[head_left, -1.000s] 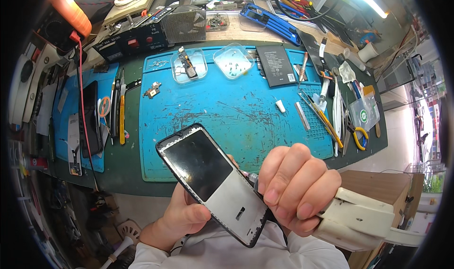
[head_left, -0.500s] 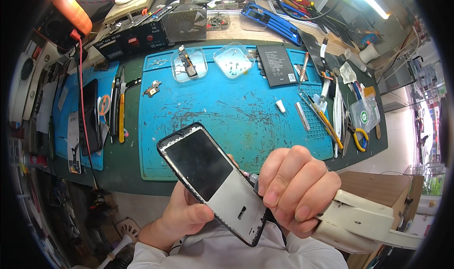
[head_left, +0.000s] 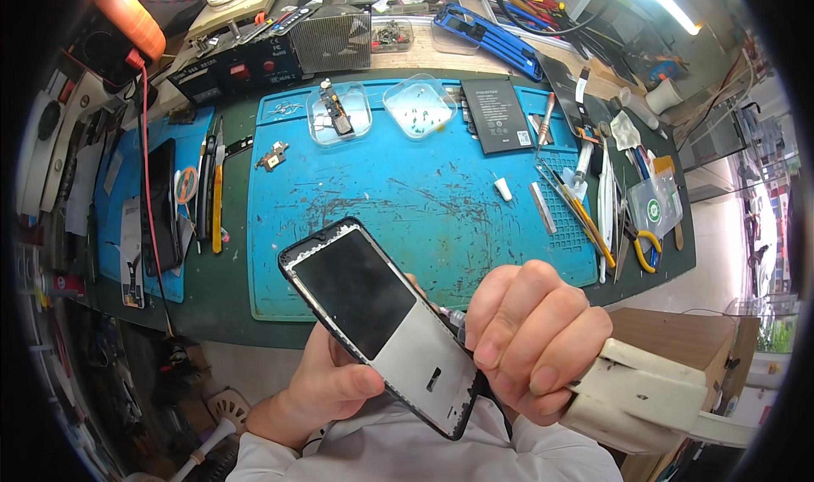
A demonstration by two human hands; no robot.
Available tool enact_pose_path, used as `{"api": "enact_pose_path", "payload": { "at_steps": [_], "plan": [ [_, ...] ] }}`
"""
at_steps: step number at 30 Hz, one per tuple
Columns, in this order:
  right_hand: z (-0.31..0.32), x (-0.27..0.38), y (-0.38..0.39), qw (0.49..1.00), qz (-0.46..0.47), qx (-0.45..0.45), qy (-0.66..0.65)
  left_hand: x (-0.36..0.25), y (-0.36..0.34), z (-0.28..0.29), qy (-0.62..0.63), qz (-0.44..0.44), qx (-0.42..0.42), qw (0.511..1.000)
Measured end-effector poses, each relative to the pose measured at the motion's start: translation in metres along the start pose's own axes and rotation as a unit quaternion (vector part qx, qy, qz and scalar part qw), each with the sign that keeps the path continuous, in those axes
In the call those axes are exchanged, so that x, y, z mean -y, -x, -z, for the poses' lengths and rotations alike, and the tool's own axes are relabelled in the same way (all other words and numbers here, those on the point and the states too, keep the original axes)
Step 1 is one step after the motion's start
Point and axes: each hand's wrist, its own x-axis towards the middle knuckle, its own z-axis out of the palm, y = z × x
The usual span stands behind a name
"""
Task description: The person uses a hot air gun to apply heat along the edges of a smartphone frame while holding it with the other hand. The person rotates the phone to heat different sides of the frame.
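Observation:
My left hand (head_left: 326, 384) grips a phone frame (head_left: 381, 321) from below, thumb on its lower edge; the frame is tilted, with a black panel in its upper half and bare grey metal in the lower half. My right hand (head_left: 530, 338) is closed around a thin tool whose metal tip (head_left: 454, 317) shows at the frame's right edge. A cream-coloured band (head_left: 640, 393) covers my right wrist. Both hands hover over the near edge of the blue work mat (head_left: 407, 194).
On the mat lie two clear trays (head_left: 339, 113) with small parts, a black battery (head_left: 496, 113) and a white cap (head_left: 504, 189). Tweezers, screwdrivers and pliers (head_left: 593, 211) crowd the right side. A dark phone (head_left: 159, 202) and tools lie at left. A wooden box (head_left: 678, 338) stands at right.

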Motion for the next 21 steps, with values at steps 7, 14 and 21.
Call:
{"api": "enact_pose_path", "payload": {
  "at_steps": [7, 14, 21],
  "plan": [
    [-0.0020, -0.0022, -0.0005, 0.999, 0.032, -0.011, -0.010, 0.0002, 0.0008, -0.0039, -0.009, -0.007, -0.012, 1.000],
    [0.0001, -0.0020, -0.0010, 1.000, 0.010, 0.020, 0.005, 0.0011, 0.0000, -0.0037, -0.014, -0.013, -0.014, 1.000],
    [0.0035, -0.0018, -0.0054, 0.997, 0.003, 0.061, 0.040, 0.0004, 0.0001, -0.0052, -0.026, -0.014, -0.020, 0.999]
  ]
}}
